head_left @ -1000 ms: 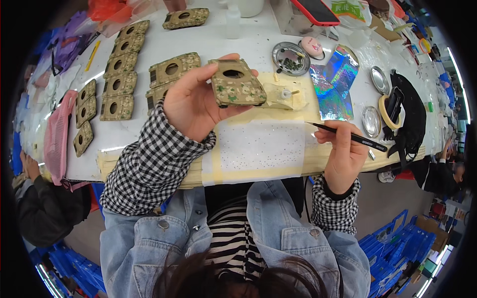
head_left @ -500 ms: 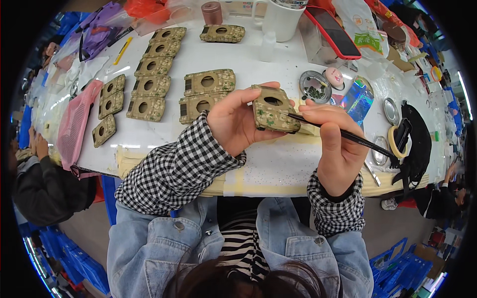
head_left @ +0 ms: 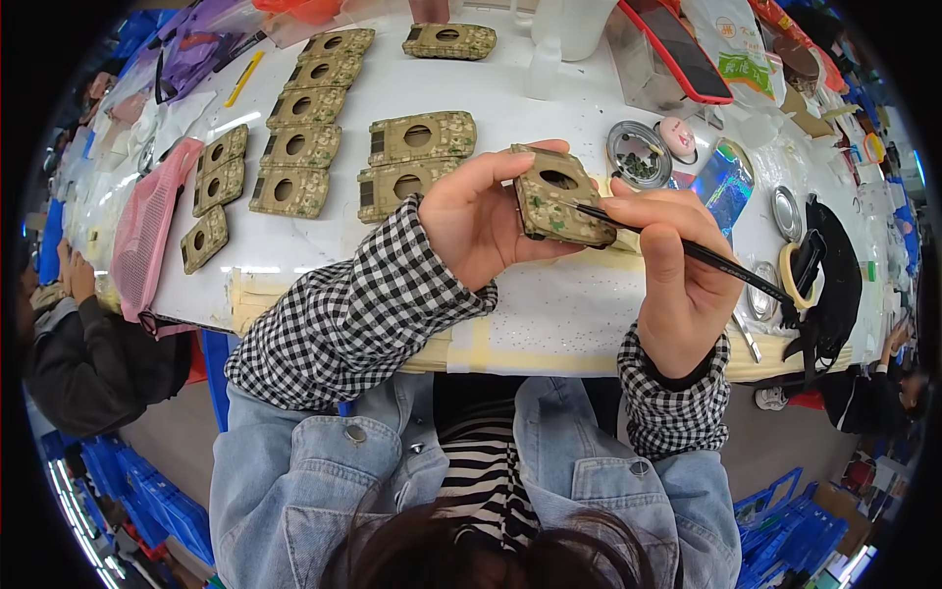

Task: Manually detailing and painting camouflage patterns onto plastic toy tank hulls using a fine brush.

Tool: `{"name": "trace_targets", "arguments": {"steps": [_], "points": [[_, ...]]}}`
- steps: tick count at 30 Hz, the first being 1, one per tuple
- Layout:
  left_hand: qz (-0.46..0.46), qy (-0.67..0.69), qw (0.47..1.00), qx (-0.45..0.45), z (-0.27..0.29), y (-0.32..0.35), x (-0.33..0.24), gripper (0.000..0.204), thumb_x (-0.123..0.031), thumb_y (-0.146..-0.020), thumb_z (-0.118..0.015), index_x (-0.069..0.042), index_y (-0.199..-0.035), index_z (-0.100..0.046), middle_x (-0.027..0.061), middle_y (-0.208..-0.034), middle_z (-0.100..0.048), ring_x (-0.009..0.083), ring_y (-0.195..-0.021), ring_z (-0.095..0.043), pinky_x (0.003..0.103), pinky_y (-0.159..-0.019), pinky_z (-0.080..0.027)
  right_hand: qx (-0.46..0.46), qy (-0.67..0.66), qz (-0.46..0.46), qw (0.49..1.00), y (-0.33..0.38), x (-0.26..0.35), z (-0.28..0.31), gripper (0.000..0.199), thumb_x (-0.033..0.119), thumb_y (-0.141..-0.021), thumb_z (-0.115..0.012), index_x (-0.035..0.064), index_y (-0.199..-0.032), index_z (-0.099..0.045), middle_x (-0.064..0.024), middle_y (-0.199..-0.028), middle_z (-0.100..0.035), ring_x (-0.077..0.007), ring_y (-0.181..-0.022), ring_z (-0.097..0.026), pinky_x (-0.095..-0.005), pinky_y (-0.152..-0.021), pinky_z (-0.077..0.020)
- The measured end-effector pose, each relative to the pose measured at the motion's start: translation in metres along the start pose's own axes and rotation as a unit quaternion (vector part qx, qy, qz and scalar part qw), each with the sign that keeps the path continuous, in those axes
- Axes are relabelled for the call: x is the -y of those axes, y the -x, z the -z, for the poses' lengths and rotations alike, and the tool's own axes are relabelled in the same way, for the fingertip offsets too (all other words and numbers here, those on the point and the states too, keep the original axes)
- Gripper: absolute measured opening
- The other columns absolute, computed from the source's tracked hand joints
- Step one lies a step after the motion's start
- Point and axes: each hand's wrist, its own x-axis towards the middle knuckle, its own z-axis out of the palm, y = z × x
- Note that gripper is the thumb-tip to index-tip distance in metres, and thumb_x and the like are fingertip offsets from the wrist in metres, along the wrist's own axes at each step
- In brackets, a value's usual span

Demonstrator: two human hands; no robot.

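My left hand [head_left: 481,211] holds a camouflage-patterned toy tank hull [head_left: 549,211] by its edges, thumb on its top side. The hull is tilted up and has a round hole in its upper face. In my right hand [head_left: 677,265] are slim black tweezers [head_left: 702,255], pinched between thumb and fingers. Their pointed tip is at the hull's top surface, just below the hole; any tiny piece at the tip is too small to make out. More camouflage hulls lie in rows on the left, including a stack-like column [head_left: 294,147] and a pair [head_left: 417,137] near my left hand.
On the white table [head_left: 549,324], a round metal dish [head_left: 638,154] holds small dark green bits. Nearby are a pink egg-shaped item [head_left: 677,137], a red-cased phone [head_left: 677,49], a tape roll [head_left: 793,275] and a pink mesh bag [head_left: 152,236]. Other people work at both sides.
Both hands, with the hull and the tweezers, sit slightly farther right in the picture. The whole table view has shifted a little upward. The tweezers' tip remains at the hull's top.
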Motion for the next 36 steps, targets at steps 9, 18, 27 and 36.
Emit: {"name": "trace_targets", "arguments": {"steps": [9, 18, 27, 36], "points": [[0.0, 0.006, 1.0, -0.001, 0.0008, -0.0007, 0.0009, 0.045, -0.026, -0.094, -0.035, -0.003, -0.132, -0.037, 0.0178, -0.123, -0.051, 0.0275, -0.109, -0.055, 0.041, -0.092, -0.05, 0.003, 0.014, 0.009, 1.0, -0.0002, -0.0002, 0.0, 0.012, 0.011, -0.085, -0.062, 0.0019, -0.09, -0.067, -0.007, -0.088, -0.067, -0.0219, -0.088, -0.06, -0.0317, -0.08, -0.0437], [0.001, 0.004, 1.0, 0.0, 0.0012, -0.0012, 0.0007, 0.045, -0.026, -0.093, -0.036, -0.003, -0.132, -0.036, 0.0195, -0.125, -0.049, 0.0287, -0.11, -0.055, 0.042, -0.092, -0.049, 0.009, 0.02, 0.02, 1.0, -0.0012, 0.0, 0.0003, 0.012, 0.011, -0.085, -0.062, 0.0012, -0.09, -0.067, -0.0076, -0.088, -0.067, -0.0219, -0.087, -0.06, -0.0323, -0.081, -0.0449], [-0.001, 0.006, 1.0, 0.008, 0.0004, -0.0013, 0.0006, 0.046, -0.026, -0.093, -0.037, -0.003, -0.132, -0.036, 0.0201, -0.125, -0.048, 0.0289, -0.11, -0.055, 0.042, -0.091, -0.05, 0.011, 0.021, 0.033, 0.999, -0.0008, -0.0007, 0.0002, 0.012, 0.009, -0.085, -0.062, 0.0008, -0.091, -0.066, -0.0081, -0.088, -0.067, -0.0222, -0.086, -0.06, -0.0328, -0.083, -0.0455], [-0.003, 0.001, 1.0, 0.014, 0.0015, -0.0019, 0.0009, 0.046, -0.027, -0.093, -0.037, -0.003, -0.133, -0.036, 0.0199, -0.125, -0.049, 0.0281, -0.109, -0.056, 0.041, -0.09, -0.051, 0.012, 0.019, 0.024, 0.999, -0.0006, 0.0011, 0.0008, 0.012, 0.009, -0.085, -0.062, 0.0006, -0.091, -0.067, -0.0087, -0.088, -0.066, -0.0224, -0.086, -0.06, -0.0336, -0.084, -0.0457]]}}
